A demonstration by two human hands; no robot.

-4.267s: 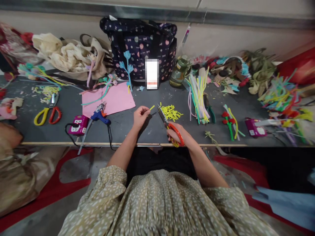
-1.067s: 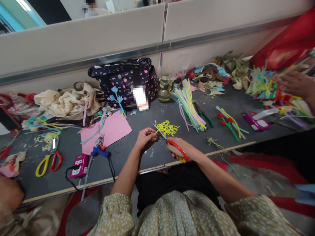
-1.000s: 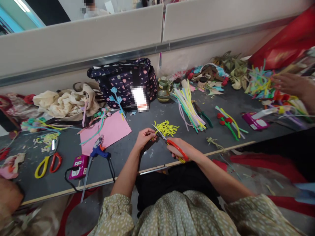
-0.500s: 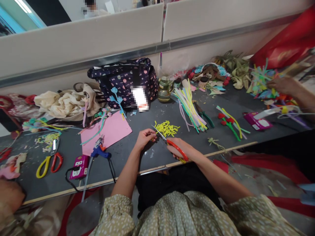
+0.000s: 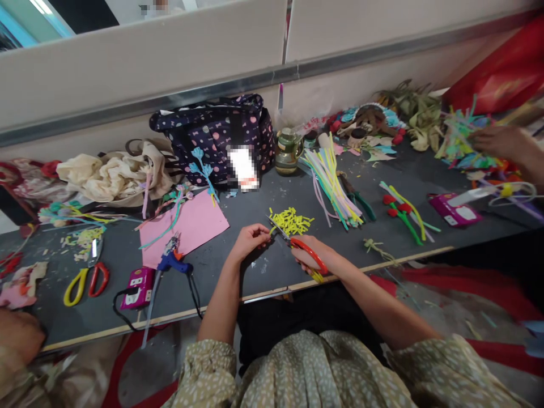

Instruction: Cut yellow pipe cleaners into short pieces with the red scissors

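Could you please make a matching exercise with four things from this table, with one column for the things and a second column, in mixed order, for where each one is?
Things
1. scissors with red and yellow handles
2. pile of short yellow pieces
3. blue glue gun
4. dotted dark bag

Places
A. at the back of the table, against the wall
B. in the right hand
C. on the table just beyond the two hands
D. at the near corner of the pink sheet, left of the left hand

Pairs: 1-B, 2-C, 3-D, 4-A
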